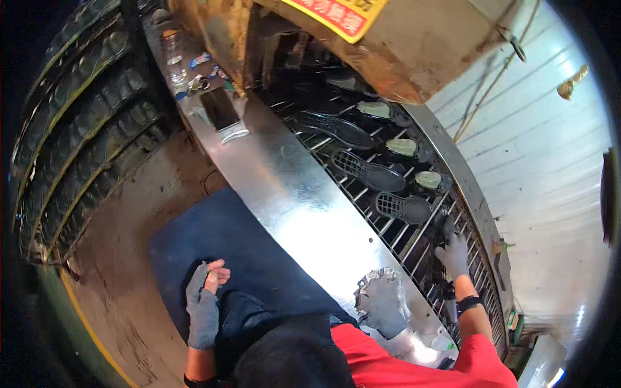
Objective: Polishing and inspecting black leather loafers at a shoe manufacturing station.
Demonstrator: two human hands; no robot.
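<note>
My left hand [206, 301], in a grey glove with bare fingertips, is raised over the dark blue cloth across my lap. Its fingers curl in toward the thumb, and nothing shows between them. On the right, my gloved right hand [454, 255] reaches over the metal rack conveyor [414, 242]. Its fingers close at a small dark piece [449, 226] whose kind I cannot make out. Nearest to it lies a black shoe sole [403, 208] with a gridded heel. Another gridded sole [369, 171], a longer black sole [333, 128] and dark shoe parts with pale green faces [428, 180] lie beyond.
A shiny metal ledge [278, 161] runs along the conveyor, bearing a crumpled grey pad [381, 301], a dark phone-like slab [220, 108] and a clear bottle [174, 68]. A rusty machine housing [401, 61] covers the far end. Racks of dark shoe parts [97, 103] stand left.
</note>
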